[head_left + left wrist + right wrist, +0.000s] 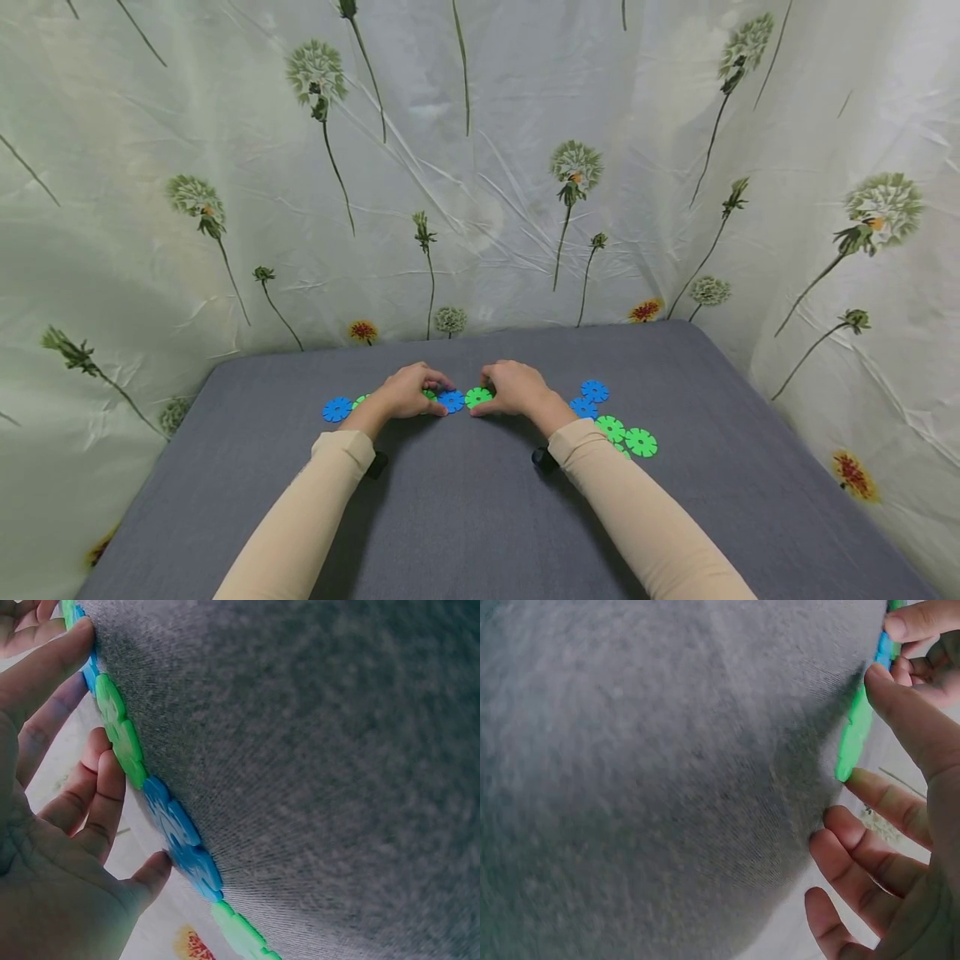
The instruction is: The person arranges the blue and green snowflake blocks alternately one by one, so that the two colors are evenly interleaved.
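Notched plastic discs, green and blue, form a joined row on the grey table. My left hand (407, 392) pinches a blue disc (452, 401) of this row between thumb and fingers. Opposite it, my right hand (517, 388) holds a green disc (478, 397) by its edges, thumb and index finger on either side. The green disc's left edge is right at the blue one. In the left wrist view, another green disc (121, 731), a blue disc (180, 832) and a further green disc (241, 934) continue the row under my left hand. That hand hides part of the row in the head view.
To the right lie loose blue discs (595, 391) and green discs (641, 442), some partly behind my right sleeve (622, 500). The row's left end is a blue disc (337, 409). A flower-print curtain (495, 217) hangs behind the grey table (465, 517).
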Action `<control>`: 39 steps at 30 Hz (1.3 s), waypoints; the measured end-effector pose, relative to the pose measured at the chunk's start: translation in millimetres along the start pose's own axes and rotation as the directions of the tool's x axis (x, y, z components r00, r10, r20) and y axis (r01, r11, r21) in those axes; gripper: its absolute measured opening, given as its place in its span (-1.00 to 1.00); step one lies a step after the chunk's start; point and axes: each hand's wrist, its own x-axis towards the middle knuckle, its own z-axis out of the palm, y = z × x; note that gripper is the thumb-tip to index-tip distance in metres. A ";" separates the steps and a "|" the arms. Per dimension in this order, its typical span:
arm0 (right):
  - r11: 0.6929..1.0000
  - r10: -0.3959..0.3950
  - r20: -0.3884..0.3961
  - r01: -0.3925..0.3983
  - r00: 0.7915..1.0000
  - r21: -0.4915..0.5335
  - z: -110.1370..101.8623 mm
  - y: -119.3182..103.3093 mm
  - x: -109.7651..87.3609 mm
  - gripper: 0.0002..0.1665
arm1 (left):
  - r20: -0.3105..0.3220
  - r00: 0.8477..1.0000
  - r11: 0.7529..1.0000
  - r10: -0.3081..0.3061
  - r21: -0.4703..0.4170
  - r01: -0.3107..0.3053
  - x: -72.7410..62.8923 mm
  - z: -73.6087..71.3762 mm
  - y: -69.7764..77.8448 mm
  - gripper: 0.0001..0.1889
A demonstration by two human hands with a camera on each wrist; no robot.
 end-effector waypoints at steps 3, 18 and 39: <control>0.997 -0.018 0.035 0.015 0.999 0.076 -6.3 3.9 -3.7 -0.39 | 0.001 1.000 1.000 0.000 -0.005 0.000 0.2 0.2 0.6 -0.60; 0.988 -0.070 0.157 0.047 0.985 0.145 -56.5 44.4 -40.9 -0.47 | -0.001 0.998 0.995 0.058 0.078 -0.058 0.2 -1.2 1.5 -0.42; 0.984 -0.015 0.244 -0.029 0.970 0.178 -57.7 77.1 -127.6 -0.48 | -0.019 0.993 0.989 0.118 0.088 -0.116 12.6 12.3 23.7 -0.43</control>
